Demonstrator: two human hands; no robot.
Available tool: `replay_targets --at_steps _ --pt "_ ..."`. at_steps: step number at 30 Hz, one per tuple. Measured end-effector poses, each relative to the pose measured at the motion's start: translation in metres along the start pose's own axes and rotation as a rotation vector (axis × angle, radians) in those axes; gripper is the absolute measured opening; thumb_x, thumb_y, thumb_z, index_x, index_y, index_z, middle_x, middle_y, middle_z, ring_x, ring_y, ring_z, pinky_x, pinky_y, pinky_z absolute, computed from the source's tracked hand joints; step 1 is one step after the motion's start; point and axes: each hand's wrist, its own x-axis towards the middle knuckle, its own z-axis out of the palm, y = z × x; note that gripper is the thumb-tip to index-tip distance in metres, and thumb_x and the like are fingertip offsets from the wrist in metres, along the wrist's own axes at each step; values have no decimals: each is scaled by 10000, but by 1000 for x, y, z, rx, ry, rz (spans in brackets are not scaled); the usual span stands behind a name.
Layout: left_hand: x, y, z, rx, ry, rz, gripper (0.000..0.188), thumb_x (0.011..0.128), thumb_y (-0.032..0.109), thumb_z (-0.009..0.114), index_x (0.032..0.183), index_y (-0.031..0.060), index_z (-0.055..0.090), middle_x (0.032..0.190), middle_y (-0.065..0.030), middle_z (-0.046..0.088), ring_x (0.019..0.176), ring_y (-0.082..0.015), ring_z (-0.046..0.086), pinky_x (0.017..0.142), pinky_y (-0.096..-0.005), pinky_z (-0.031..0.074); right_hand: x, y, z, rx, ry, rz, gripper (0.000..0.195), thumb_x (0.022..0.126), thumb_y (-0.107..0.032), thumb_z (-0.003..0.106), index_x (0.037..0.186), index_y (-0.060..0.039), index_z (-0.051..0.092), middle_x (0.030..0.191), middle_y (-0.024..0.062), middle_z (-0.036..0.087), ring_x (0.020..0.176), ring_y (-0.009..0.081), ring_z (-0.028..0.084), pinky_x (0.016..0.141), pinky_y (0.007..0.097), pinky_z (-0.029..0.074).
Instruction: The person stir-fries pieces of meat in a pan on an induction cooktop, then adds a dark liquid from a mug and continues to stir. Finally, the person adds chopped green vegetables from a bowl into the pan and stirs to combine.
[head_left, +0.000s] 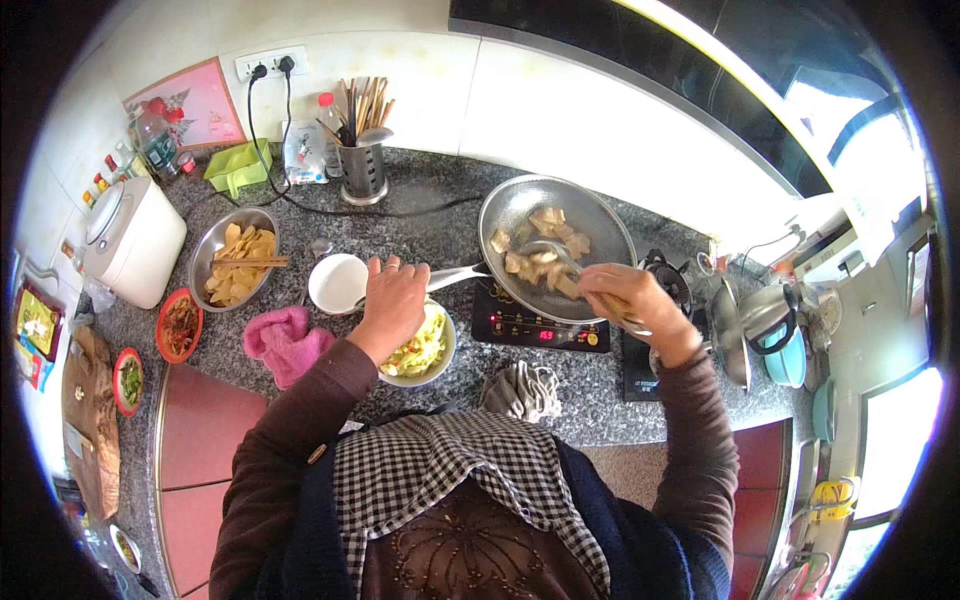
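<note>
My left hand (394, 300) grips the long metal handle (457, 277) of a wok-shaped frying pan (517, 206). The pan rests on an induction cooktop (540, 334) whose display is lit. Browned pieces of sliced meat (551, 221) lie in the pan. In my right hand (634, 304) is a metal spatula (559, 251), its head down among the slices. Just below my left wrist, and partly covered by it, stands a bowl of chopped yellow-green vegetable (420, 352). A white bowl (339, 283) sits immediately left of my left hand.
A steel bowl of sliced potatoes (240, 262) with chopsticks across it stands left. Nearby are a pink cloth (285, 345) and a red-rimmed dish (180, 324). A grey cloth (521, 391) lies at the counter's front. Black cords (390, 214) run behind; a pan lid (729, 334) stands right.
</note>
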Motion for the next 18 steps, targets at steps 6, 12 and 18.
replay_targets --at_steps 6,12,18 --pt "1 -1 8 10 5 3 158 824 97 643 977 67 618 870 -109 689 1087 -380 638 939 -542 372 -10 -16 -13 -13 -44 -9 239 790 9 690 1028 8 673 1059 150 717 1003 295 707 881 373 559" --pt "3 0 -4 -18 6 19 141 832 108 642 968 72 623 862 -108 686 1018 -354 640 941 -544 377 2 63 23 -107 269 65 235 849 30 693 1079 -14 677 1064 121 700 960 223 690 840 321 550" --pt "2 0 -2 7 -8 -1 150 833 101 634 979 70 635 854 -102 685 1004 -343 637 944 -552 386 -11 10 3 0 35 164 223 825 5 656 1045 27 690 1075 150 699 1037 275 682 894 332 543"
